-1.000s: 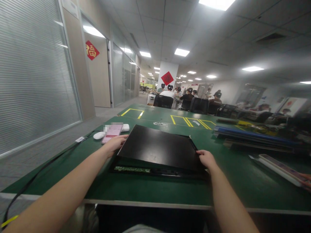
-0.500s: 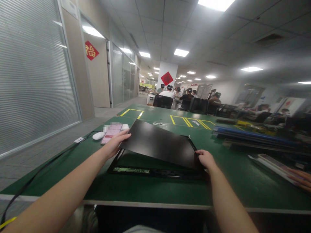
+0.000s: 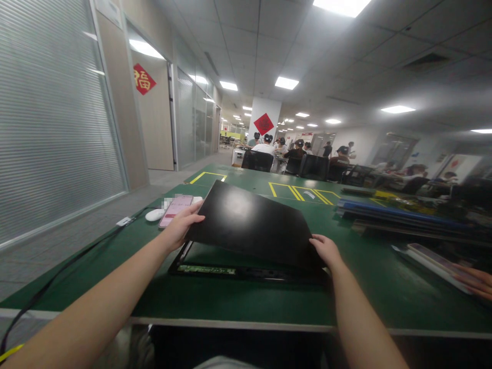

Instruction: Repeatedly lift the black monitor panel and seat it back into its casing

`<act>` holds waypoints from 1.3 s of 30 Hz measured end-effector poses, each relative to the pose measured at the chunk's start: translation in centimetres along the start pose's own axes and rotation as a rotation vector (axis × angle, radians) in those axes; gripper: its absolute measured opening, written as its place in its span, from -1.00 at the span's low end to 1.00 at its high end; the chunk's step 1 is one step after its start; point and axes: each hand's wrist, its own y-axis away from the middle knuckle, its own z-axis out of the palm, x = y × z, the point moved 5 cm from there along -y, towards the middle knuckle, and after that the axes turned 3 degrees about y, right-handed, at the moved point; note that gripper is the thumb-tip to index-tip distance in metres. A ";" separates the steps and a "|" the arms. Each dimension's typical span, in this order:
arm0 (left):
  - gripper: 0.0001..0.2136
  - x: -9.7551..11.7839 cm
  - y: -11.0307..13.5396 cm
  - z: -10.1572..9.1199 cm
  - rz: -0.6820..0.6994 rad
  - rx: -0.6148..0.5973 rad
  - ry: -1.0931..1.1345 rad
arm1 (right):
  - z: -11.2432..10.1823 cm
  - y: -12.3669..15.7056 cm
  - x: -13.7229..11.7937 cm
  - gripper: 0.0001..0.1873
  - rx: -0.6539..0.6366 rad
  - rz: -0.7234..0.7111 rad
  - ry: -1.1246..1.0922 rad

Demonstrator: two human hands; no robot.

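Note:
A thin black rectangular panel [image 3: 249, 220], glossy enough to reflect a ceiling light, is held by both hands. My left hand [image 3: 182, 225] grips its left edge, which is raised and tilted. At the right edge, my right hand [image 3: 326, 250] pinches the panel lower down, close to the frame beneath. That black frame [image 3: 265, 274] lies on the green table, with a strip of green circuit board [image 3: 207, 270] showing along its near side. The panel hides the frame's far side and much of its inside.
Left of the panel lie a phone [image 3: 176, 211] and a white computer mouse [image 3: 154, 215], with a black cable [image 3: 77, 261] running off the table. Long blue-and-black strips [image 3: 384, 212] are stacked at right. Another person's hand [image 3: 474, 281] rests by a pale flat bar [image 3: 434, 261].
The panel's far edge has risen slightly and its tilt has changed, so the light's reflection is brighter. It now covers more of the frame's right side. Both hands still hold it.

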 end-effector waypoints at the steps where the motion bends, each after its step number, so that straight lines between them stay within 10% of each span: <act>1: -0.35 0.0 0.0 0.0 0.005 0.006 -0.008 | 0.0 0.0 0.0 -0.69 -0.001 0.001 -0.041; 16: -0.45 1.2 -0.4 -1.2 0.067 0.074 0.089 | -1.2 1.6 -3.2 -0.56 -0.180 -0.031 -1.047; 29: -0.46 0.8 -0.2 -0.6 0.019 0.051 0.120 | 0.0 3.3 -3.8 -0.64 -0.439 0.110 -0.961; 39: -0.47 0.0 -0.7 -1.0 0.030 0.048 -0.055 | -1.7 1.3 -1.9 -0.69 -0.176 0.014 -0.941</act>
